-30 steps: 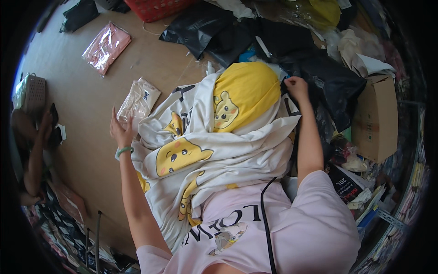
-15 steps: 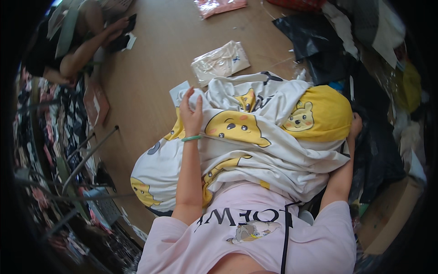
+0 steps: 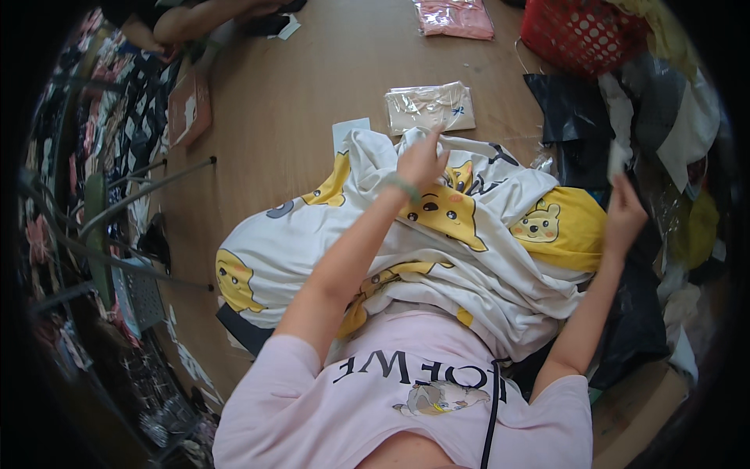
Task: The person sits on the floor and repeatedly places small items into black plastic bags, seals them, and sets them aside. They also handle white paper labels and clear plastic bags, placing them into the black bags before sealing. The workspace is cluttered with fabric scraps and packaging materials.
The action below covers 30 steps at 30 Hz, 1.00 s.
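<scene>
Across my lap lies a bundle of white cloth [image 3: 305, 234] printed with yellow cartoon bears, its right end covered by a smooth yellow part [image 3: 582, 227]. My left hand [image 3: 423, 162], slightly blurred, hovers above the top of the bundle with a finger stretched out and nothing seen in it. Just beyond that hand is a cream folded garment in a clear bag [image 3: 430, 108]. Off the right side of the bundle, my right hand [image 3: 626, 209] is raised, pinching a thin pale strip [image 3: 617, 162] that I cannot identify further. A pale card [image 3: 350, 134] pokes out behind the cloth.
A pink bagged garment [image 3: 455, 17] lies far back, beside a red perforated basket [image 3: 582, 35]. Black plastic bags [image 3: 574, 109] line the right. At left stand a pink tray [image 3: 189, 109], metal legs [image 3: 148, 173] and piled clothing. Another person's arm [image 3: 195, 19] shows at upper left.
My left hand has moved right across the bundle toward the bagged cream garment. My right hand has left the yellow part and risen with a pale strip. The view has shifted too.
</scene>
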### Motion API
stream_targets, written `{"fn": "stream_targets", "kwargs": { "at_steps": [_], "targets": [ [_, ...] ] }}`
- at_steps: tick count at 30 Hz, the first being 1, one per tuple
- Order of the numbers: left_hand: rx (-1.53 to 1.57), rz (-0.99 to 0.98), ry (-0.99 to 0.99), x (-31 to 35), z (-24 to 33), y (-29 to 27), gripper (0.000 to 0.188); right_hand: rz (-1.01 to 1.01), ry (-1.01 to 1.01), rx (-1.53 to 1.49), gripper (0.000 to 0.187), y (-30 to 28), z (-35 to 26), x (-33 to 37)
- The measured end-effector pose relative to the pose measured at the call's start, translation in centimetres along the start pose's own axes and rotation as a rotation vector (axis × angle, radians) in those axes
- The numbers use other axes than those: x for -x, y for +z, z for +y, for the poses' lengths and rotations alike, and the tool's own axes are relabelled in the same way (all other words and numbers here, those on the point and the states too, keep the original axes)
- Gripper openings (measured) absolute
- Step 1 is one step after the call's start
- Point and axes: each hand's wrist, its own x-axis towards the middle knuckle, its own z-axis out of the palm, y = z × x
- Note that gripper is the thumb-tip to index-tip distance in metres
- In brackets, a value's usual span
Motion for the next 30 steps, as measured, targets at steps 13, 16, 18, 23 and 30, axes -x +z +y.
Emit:
{"fn": "stream_targets", "kwargs": {
  "at_steps": [13, 16, 18, 23, 30],
  "targets": [
    [0.948, -0.014, -0.303, 5.1, 2.7, -0.5, 0.043, -0.471, -0.444, -0.318, 0.043, 16.4, -12.7, 7.8],
    [0.732, 0.263, -0.125, 7.1, 0.2, 1.1, 0.022, -0.588, -0.530, -0.452, 0.047, 16.8, -13.1, 9.0],
    [0.345, 0.466, 0.100, 7.5, 1.0, -0.3, 0.013, -0.564, -0.271, -0.639, 0.054, 15.2, -14.1, 8.6],
    [-0.075, 0.518, 0.346, 8.6, 2.8, -2.3, 0.012, -0.283, -0.253, -0.621, 0.043, 13.3, -15.0, 6.7],
    [0.505, 0.468, 0.162, 9.7, 3.6, -1.9, 0.023, -0.261, -0.293, -0.547, 0.039, 13.8, -15.2, 8.2]
  ]
}}
